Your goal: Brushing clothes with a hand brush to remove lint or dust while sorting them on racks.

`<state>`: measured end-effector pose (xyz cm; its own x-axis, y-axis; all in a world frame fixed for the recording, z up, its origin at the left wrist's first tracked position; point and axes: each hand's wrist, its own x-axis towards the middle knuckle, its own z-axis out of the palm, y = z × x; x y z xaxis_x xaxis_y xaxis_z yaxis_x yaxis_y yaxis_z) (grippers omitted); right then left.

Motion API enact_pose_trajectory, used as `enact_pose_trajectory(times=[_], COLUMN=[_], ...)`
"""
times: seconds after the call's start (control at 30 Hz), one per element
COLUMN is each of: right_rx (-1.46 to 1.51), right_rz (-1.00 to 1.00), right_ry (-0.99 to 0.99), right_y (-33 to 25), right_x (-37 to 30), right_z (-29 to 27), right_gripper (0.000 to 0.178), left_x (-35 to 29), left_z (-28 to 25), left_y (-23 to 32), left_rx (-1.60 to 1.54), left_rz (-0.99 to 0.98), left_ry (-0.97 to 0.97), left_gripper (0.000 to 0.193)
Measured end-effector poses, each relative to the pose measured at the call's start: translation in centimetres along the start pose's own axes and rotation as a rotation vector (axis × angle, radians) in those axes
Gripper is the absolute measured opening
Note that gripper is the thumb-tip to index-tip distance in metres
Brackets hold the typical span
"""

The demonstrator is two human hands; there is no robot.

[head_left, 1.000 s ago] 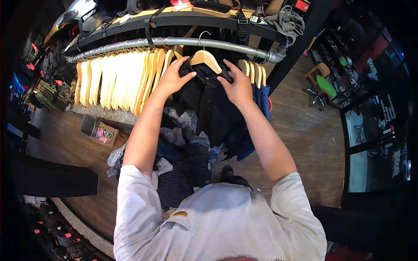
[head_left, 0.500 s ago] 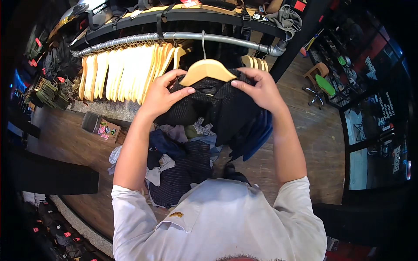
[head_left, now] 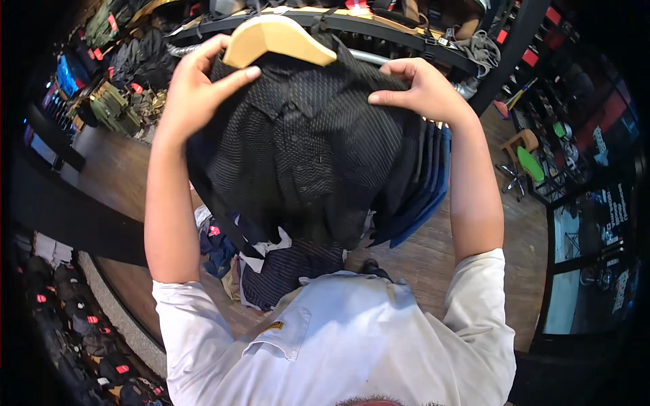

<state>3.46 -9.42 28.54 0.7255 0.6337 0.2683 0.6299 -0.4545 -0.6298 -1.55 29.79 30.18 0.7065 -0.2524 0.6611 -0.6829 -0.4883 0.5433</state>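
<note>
A black button-up shirt (head_left: 298, 149) with a fine pale pattern hangs before me on a wooden hanger (head_left: 274, 37). My left hand (head_left: 193, 91) grips the shirt's left shoulder beside the hanger, thumb in front and fingers partly hidden behind. On the other shoulder, my right hand (head_left: 426, 91) has the cloth between thumb and curled fingers, a little away from the hanger's end. The shirt's front faces me, its collar just under the hanger. The hanger's hook cannot be made out.
Dark and blue garments (head_left: 433, 183) hang behind the shirt at right. A metal rail (head_left: 369, 57) runs under a loaded shelf. Below lies a heap of clothes (head_left: 291, 271) on the wood floor (head_left: 433, 237). A green chair (head_left: 529, 164) stands far right.
The shirt and hanger have come nearer and up to the left, with the shirt front now spread out. My hands are farther apart. The view has shifted, and the shirt covers the row of hangers.
</note>
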Motion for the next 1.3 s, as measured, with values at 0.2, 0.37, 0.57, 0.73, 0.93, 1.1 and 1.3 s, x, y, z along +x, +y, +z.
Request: enact_pose_trajectory(times=[0.2, 0.37, 0.57, 0.73, 0.93, 1.1, 1.3], right_rx=[0.293, 0.225, 0.255, 0.057, -0.224, -0.694, -1.043], right_rz=[-0.046, 0.086, 0.162, 0.065, -0.098, -0.200, -0.065], right_ry=[0.207, 0.175, -0.087, -0.140, 0.403, 0.744, 0.450], right_y=[0.7, 5.4, 8.7, 8.1, 9.3, 10.1, 13.8], right_x=[1.2, 0.6, -2.2, -5.9, -5.6, 2.6, 8.3], right_z=[3.1, 3.1, 4.8, 4.1, -2.1, -7.0, -9.3], right_gripper=[0.033, 0.026, 0.021, 0.022, 0.018, 0.051, 0.074], left_x=[-1.0, -0.8, -2.1, -3.5, -3.3, -2.8, -3.7], left_z=[-4.2, -5.9, -5.7, -1.1, 3.6, 6.2, 7.1], left_y=[1.6, 5.7, 6.9, 8.2, 8.5, 9.6, 10.5], left_rx=[-0.082, -0.003, -0.009, -0.084, -0.144, -0.142, -0.173], left_rz=[-0.046, -0.006, -0.136, -0.251, -0.268, -0.277, -0.340], left_ry=[-0.032, 0.046, 0.103, 0.129, 0.179, 0.198, 0.303], left_gripper=[0.047, 0.027, 0.029, 0.024, 0.021, 0.021, 0.022])
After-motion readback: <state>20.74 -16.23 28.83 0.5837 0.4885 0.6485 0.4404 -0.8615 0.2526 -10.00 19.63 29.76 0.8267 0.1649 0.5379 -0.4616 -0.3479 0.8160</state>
